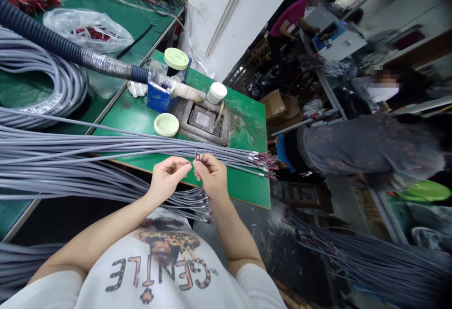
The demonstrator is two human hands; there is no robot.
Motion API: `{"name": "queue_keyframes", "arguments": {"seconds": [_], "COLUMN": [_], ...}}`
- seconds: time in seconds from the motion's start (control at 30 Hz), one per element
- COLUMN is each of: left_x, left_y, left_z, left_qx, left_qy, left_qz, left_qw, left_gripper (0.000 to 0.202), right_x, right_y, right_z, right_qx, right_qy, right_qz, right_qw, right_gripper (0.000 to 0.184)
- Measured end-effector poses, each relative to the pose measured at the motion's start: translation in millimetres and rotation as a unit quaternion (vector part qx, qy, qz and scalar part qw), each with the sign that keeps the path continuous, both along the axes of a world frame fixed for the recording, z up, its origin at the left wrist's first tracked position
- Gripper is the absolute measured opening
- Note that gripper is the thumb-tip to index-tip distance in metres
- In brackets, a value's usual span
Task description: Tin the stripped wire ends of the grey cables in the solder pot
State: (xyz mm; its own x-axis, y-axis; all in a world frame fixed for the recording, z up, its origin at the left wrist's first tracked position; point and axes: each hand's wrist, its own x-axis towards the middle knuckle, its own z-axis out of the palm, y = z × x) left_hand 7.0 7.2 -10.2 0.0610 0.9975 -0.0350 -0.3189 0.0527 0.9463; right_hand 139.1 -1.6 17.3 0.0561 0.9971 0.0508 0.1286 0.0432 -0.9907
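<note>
My left hand (168,175) and my right hand (211,172) meet at the near edge of a small green table (247,125). Both pinch the stripped coloured wire ends of one grey cable (198,157), fingertips almost touching. Behind the hands a bundle of grey cables (106,151) lies across the table, its stripped ends (264,160) fanning out to the right. More grey cables (116,189) run under my forearms and hang off the edge.
On the table stand a metal solder pot (205,120), a pale green dish (166,125), a white jar (216,93), a blue box (160,97) and a corrugated hose (52,43). Cable coils (42,83) lie left. Two other people sit at benches to the right.
</note>
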Motion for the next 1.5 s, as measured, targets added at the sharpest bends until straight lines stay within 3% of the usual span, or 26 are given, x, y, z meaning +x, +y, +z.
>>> {"name": "queue_keyframes", "arguments": {"seconds": [0.13,0.27,0.37,0.5,0.77,1.03,1.2,1.27,1.37,1.5], "left_x": [3.7,2.8,1.6,0.5,-0.9,-2.2,-2.5,-2.5,-2.5,-2.6], "left_y": [13.4,26.7,31.7,32.6,33.7,34.7,34.8,35.1,35.2,34.6], "left_z": [-10.8,-24.9,-31.2,-33.8,-38.3,-33.4,-35.5,-35.0,-33.5,-34.7], "left_qx": [0.047,0.131,0.153,0.166,0.176,0.194,0.195,0.194,0.195,0.198], "left_qy": [0.059,0.148,0.174,0.179,0.191,0.197,0.199,0.195,0.197,0.203], "left_qz": [-0.015,0.008,0.007,0.0,-0.016,-0.022,-0.023,-0.021,-0.018,-0.02], "left_qw": [0.997,0.98,0.973,0.97,0.965,0.961,0.96,0.961,0.961,0.959], "left_gripper": [0.018,0.016,0.016,0.016,0.015,0.017,0.015,0.015,0.015,0.017], "right_x": [29.3,69.9,90.9,97.4,86.3,80.8,81.7,83.3,84.9,80.3], "right_y": [28.4,79.5,118.2,153.7,177.4,181.3,184.3,184.2,175.1,140.0], "right_z": [14.1,16.2,8.5,-3.3,-16.0,-19.3,-21.1,-19.5,-10.7,11.8], "right_qx": [0.028,0.03,0.006,-0.034,-0.08,-0.107,-0.107,-0.096,-0.062,-0.059], "right_qy": [-0.108,-0.243,-0.348,-0.478,-0.601,-0.633,-0.634,-0.619,-0.541,-0.32], "right_qz": [-0.043,-0.052,-0.064,-0.065,-0.031,-0.02,-0.02,-0.023,-0.035,-0.014], "right_qw": [0.993,0.968,0.935,0.875,0.794,0.767,0.766,0.779,0.838,0.945], "right_gripper": [0.024,0.024,0.023,0.022,0.022,0.021,0.02,0.02,0.024,0.03]}}
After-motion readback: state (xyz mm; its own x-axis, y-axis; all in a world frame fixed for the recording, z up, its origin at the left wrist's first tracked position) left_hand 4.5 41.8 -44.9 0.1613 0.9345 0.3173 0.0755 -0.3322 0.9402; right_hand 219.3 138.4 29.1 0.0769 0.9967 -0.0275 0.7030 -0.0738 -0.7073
